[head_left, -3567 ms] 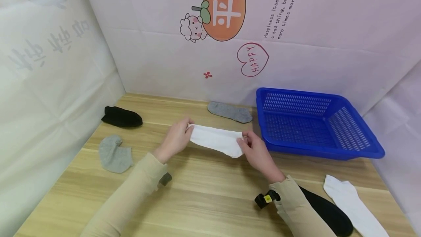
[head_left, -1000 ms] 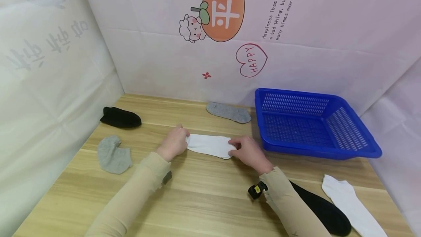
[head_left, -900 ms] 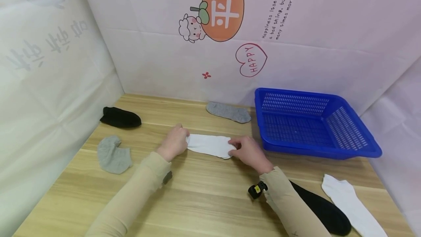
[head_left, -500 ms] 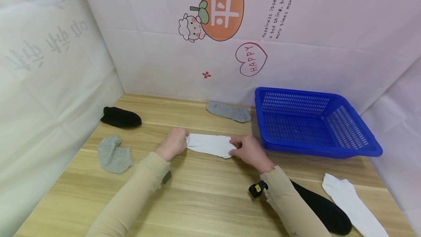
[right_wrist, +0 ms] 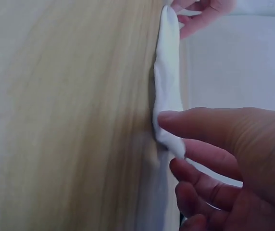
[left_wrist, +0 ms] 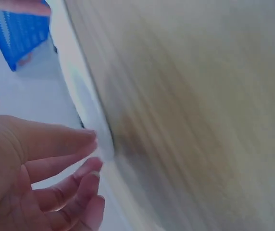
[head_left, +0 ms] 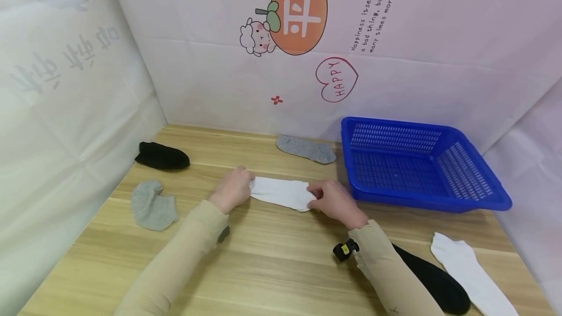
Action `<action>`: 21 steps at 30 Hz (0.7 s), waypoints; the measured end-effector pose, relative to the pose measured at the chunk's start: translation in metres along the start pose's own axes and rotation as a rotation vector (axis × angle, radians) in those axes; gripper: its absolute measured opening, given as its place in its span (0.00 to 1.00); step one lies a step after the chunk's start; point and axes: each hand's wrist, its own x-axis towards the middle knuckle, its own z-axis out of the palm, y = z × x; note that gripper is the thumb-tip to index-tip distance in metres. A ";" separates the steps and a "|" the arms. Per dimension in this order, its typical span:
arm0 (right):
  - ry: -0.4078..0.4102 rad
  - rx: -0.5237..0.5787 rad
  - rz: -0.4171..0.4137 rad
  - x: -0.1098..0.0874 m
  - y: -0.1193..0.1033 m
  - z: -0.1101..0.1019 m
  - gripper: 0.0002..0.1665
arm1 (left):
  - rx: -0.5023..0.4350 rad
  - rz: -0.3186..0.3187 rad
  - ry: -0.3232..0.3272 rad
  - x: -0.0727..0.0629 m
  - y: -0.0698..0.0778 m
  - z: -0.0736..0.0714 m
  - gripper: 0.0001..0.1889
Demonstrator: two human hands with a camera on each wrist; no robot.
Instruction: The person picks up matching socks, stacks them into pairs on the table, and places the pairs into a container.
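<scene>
A white sock (head_left: 281, 192) lies stretched flat across the middle of the wooden table, between my two hands. My left hand (head_left: 232, 189) pinches its left end; in the left wrist view the thumb (left_wrist: 75, 140) meets the forefinger at the sock's tip. At the other end, my right hand (head_left: 335, 203) pinches the fabric between thumb and forefinger. The right wrist view shows that thumb (right_wrist: 190, 120) pressed on the sock, with the remaining fingers loosely bent beneath.
A blue plastic basket (head_left: 421, 199) stands at the back right. A grey sock (head_left: 306, 149) lies by the back wall. At left are a black sock (head_left: 162, 156) and another grey sock (head_left: 151, 206). A black sock (head_left: 439, 282) and a white sock (head_left: 476, 272) lie front right, the black one partly under my right sleeve.
Compared with the oldest frame, both hands have lowered the white sock from the air onto the table. Over the last second the hands and sock have hardly moved.
</scene>
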 end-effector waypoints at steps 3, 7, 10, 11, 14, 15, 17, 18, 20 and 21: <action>0.026 -0.011 -0.002 0.001 -0.005 0.001 0.27 | -0.054 0.026 0.004 0.000 0.006 -0.002 0.16; 0.043 0.038 -0.052 0.004 -0.013 0.004 0.24 | -0.106 0.102 -0.030 0.002 0.012 0.002 0.15; 0.022 0.053 -0.086 0.006 -0.017 0.007 0.23 | -0.093 0.139 -0.065 0.004 0.013 0.008 0.14; 0.019 0.046 -0.095 0.006 -0.017 0.008 0.23 | -0.088 0.142 -0.069 0.005 0.013 0.010 0.14; 0.011 0.023 -0.087 0.007 -0.019 0.010 0.24 | -0.061 0.156 -0.064 0.006 0.012 0.013 0.15; 0.011 0.013 -0.084 0.007 -0.020 0.011 0.25 | -0.053 0.162 -0.059 0.006 0.012 0.013 0.16; 0.008 -0.023 -0.087 0.008 -0.020 0.011 0.26 | -0.034 0.168 -0.049 0.006 0.013 0.012 0.18; 0.000 -0.048 -0.092 0.008 -0.020 0.012 0.27 | -0.017 0.167 -0.053 0.006 0.013 0.011 0.19; -0.015 -0.102 -0.109 0.009 -0.021 0.012 0.28 | 0.026 0.161 -0.067 0.007 0.014 0.009 0.22; -0.022 -0.130 -0.119 0.009 -0.021 0.012 0.28 | 0.044 0.153 -0.075 0.007 0.015 0.008 0.23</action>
